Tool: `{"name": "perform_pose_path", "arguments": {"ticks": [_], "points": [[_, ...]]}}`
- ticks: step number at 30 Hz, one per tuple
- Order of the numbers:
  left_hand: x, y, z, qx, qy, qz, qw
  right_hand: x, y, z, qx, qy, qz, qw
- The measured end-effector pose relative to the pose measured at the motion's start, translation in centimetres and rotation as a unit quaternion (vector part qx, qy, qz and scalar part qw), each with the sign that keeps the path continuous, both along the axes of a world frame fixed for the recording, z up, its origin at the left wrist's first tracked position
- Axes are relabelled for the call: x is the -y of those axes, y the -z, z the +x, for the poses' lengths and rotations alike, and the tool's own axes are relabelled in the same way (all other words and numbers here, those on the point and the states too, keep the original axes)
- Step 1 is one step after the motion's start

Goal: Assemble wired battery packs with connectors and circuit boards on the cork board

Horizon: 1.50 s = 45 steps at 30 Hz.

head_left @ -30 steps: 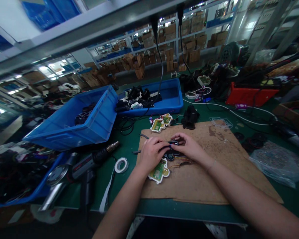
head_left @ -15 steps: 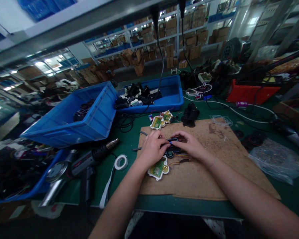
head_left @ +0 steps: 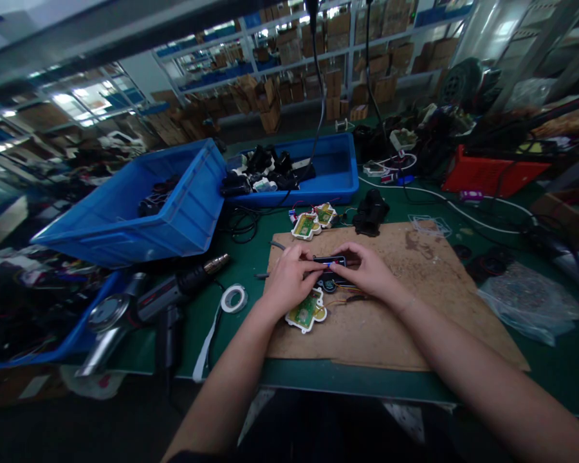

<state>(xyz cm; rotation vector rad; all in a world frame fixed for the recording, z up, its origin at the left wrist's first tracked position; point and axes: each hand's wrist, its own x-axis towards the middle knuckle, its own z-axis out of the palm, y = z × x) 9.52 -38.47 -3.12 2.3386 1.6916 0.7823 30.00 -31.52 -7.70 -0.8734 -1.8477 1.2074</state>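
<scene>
Both of my hands meet over a small black casing (head_left: 340, 276) on the brown board. My left hand (head_left: 292, 280) grips its left side, finger and thumb pinched together near a small blue part (head_left: 327, 263) inside it. From the right, my right hand (head_left: 367, 273) holds the casing, its thumb at the same blue part. The fingers hide much of both. Just below my left hand lies a green circuit board in a white frame (head_left: 305, 313), with thin orange wires (head_left: 338, 302) running beside it. Grey cable ends stick out left of my left hand.
Two blue bins (head_left: 174, 225) stand at the back left, one holding black parts. A heat gun (head_left: 174, 299) and a tape roll (head_left: 234, 299) lie left of the board (head_left: 415, 321). More circuit boards (head_left: 306, 225), a black part (head_left: 370, 212) and a plastic bag (head_left: 531, 302) surround it.
The view has shifted slightly, so the bench sits a little higher in the picture. Both hands stay on the casing; more of the blue part and the casing's upper edge shows between the fingers.
</scene>
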Motion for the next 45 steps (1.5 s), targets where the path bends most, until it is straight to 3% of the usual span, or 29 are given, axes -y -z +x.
{"name": "perform_pose_path", "arguments": {"ticks": [5,15,23,28,32,35,38,40,45], "points": [[-0.4,0.7,0.1,0.08,-0.037,0.022,0.996,0.1,-0.1,0.0,0.028,0.012,0.043,0.999],[-0.4,0.5,0.7,0.015,-0.003,0.049,0.999,0.2,-1.4,0.5,0.069,-0.002,0.126,0.99],[-0.3,1.2,0.0,0.045,0.025,0.037,0.998,-0.5,-0.9,-0.2,0.038,-0.016,0.069,0.997],[1.4,0.2,-0.9,-0.006,0.034,0.011,0.999,-1.0,-0.7,-0.4,0.016,-0.035,0.023,0.999],[4.2,-1.2,1.6,-0.036,-0.002,0.047,0.998,-1.2,-0.5,-0.5,-0.002,-0.041,0.004,0.999],[5.6,-1.6,4.8,-0.068,0.011,0.009,0.998,-1.1,-0.4,-0.5,-0.006,-0.037,0.0,0.999],[6.1,-1.1,7.2,-0.156,0.002,-0.011,0.988,-1.1,-0.3,-0.4,-0.004,-0.034,0.0,0.999],[6.2,-0.5,8.1,-0.192,-0.018,0.014,0.981,-1.1,-0.1,-0.4,-0.003,-0.033,-0.001,0.999],[7.0,0.8,9.3,-0.204,-0.094,0.038,0.974,-1.2,0.1,-0.3,-0.007,-0.037,-0.005,0.999]]}}
